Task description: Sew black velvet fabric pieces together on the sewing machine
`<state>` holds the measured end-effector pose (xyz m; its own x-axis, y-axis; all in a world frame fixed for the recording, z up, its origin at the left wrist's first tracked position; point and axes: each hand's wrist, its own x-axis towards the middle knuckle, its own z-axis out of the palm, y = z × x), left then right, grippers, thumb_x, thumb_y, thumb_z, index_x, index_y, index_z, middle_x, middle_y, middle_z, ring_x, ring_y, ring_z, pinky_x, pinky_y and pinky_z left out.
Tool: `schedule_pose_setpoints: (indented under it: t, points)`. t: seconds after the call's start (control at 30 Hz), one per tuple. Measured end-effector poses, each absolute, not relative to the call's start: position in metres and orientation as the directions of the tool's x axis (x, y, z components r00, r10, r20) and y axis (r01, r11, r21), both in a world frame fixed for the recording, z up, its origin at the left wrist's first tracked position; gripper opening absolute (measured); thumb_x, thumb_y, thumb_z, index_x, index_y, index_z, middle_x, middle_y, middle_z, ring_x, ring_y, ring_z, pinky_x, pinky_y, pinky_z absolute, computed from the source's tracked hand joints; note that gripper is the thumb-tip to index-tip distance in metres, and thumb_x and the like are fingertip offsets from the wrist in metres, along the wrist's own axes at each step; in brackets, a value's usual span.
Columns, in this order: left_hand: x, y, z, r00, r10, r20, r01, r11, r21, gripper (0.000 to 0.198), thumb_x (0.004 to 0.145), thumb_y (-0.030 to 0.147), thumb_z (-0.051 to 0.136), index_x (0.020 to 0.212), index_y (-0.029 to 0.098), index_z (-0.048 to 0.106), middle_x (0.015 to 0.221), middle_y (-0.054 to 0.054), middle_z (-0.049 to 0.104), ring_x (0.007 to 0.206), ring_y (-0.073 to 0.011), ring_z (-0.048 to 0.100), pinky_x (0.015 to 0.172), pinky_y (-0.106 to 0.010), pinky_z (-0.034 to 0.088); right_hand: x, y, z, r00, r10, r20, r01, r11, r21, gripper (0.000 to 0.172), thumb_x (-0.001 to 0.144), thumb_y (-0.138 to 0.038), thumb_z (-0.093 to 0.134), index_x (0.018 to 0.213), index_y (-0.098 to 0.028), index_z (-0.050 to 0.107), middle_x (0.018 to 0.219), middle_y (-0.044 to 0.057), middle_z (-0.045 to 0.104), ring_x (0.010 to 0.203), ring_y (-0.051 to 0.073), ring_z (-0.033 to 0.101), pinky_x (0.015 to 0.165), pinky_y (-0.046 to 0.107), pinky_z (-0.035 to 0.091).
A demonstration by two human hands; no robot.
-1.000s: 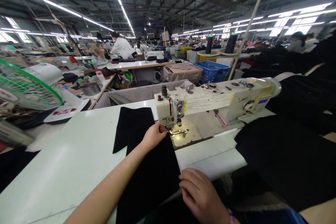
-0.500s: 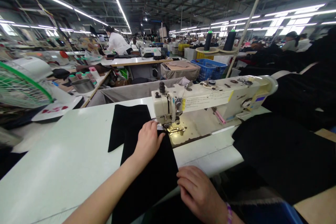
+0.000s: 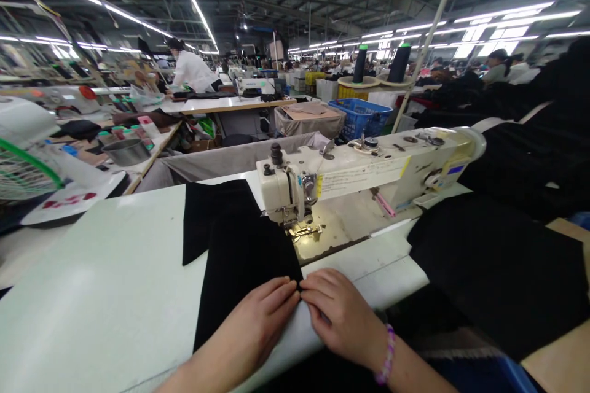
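Note:
Black fabric point(image 3: 244, 258) lies on the pale sewing table point(image 3: 124, 258), its far right edge under the head of a sewing machine point(image 3: 286, 190). Close to the table's front edge, my left hand point(image 3: 262, 319) rests over the fabric and pinches its right edge. My right hand point(image 3: 338, 313), with a beaded bracelet at the wrist, meets it from the other side, fingertips closed on the same edge. The two sets of fingertips nearly touch. A lit metal plate point(image 3: 306, 232) shows beside the needle area; the needle itself is hard to make out.
More black fabric point(image 3: 493, 264) is heaped at the right. Two dark thread cones point(image 3: 359, 66) stand behind the machine, near a blue basket point(image 3: 362, 116). At the left are a fan point(image 3: 27, 166) and a metal bowl point(image 3: 126, 151). A person in white point(image 3: 193, 70) bends over another table.
My left hand has left the spot beside the machine's needle and come down toward me, joining my right hand at the fabric's edge. The view has shifted slightly.

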<state>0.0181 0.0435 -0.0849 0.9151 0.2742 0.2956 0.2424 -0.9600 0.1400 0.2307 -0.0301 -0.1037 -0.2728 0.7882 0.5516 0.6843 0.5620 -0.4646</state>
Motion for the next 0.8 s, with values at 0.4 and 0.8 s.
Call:
schedule_pose_setpoints:
  t: [0.4,0.8]
  points:
    - [0.025,0.104,-0.082,0.885,0.315,0.344,0.276,-0.948,0.158,0.031,0.099,0.018,0.047,0.120,0.016,0.069,0.120,-0.014,0.071,0.116,-0.0263,0.065,0.099,-0.043,0.059,0.233,0.035,-0.098,-0.282,0.846,0.452,0.839,0.446,-0.312,0.019,0.086,-0.009,0.064,0.094,-0.022,0.075,0.093,0.005,0.064,0.097,0.023,0.056,0.087,0.038,0.046]
    - [0.035,0.143,-0.074,0.853,0.420,0.310,0.366,-0.905,0.219,0.031,0.099,0.024,0.046,0.116,0.018,0.071,0.113,-0.013,0.069,0.108,-0.0257,0.065,0.099,-0.044,0.056,0.230,0.043,-0.096,-0.185,0.834,0.520,0.855,0.397,-0.333,0.014,0.086,-0.013,0.066,0.095,-0.021,0.073,0.092,0.005,0.068,0.092,0.023,0.060,0.084,0.039,0.049]
